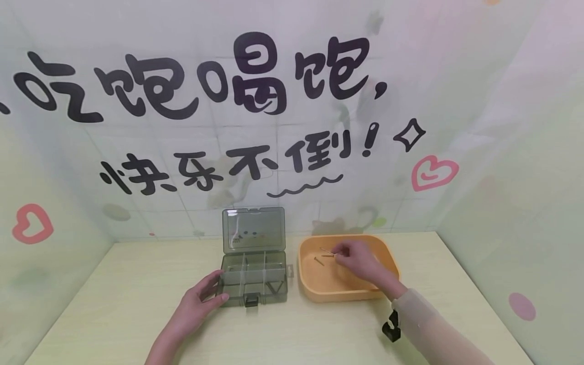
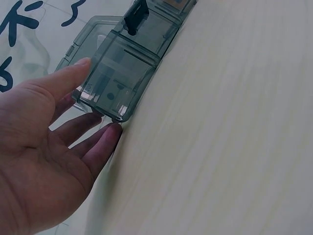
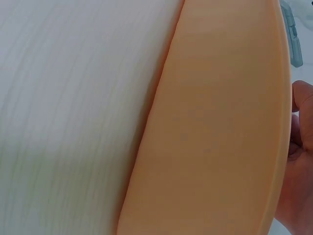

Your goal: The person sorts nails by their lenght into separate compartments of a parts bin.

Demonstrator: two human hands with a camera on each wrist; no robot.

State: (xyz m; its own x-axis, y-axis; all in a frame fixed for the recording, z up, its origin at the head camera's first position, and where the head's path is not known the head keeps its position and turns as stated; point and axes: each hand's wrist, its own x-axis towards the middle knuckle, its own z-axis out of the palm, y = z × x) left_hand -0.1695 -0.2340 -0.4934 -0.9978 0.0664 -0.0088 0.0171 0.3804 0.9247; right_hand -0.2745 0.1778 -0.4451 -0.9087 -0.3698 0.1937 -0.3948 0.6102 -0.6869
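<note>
A smoky grey compartment box (image 1: 254,299) stands on the table with its lid (image 1: 254,230) raised. My left hand (image 1: 193,306) holds its left side, thumb at the front corner and fingers along the side wall; the left wrist view shows this hand (image 2: 58,132) close up against the box (image 2: 124,73). A few dark screws (image 1: 274,288) lie in its front right compartment. Over the orange tray (image 1: 315,294), my right hand (image 1: 358,259) pinches a thin screw (image 1: 325,250) at its fingertips. Another screw (image 1: 319,261) lies on the tray floor. The right wrist view hides the fingertips behind the tray wall (image 3: 210,122).
The tray stands just right of the box, near the back wall (image 1: 255,142) with its large black lettering. Pale side walls flank the wood-grain table (image 1: 292,334). A black clip-like piece (image 1: 391,327) hangs by the right sleeve (image 1: 422,314).
</note>
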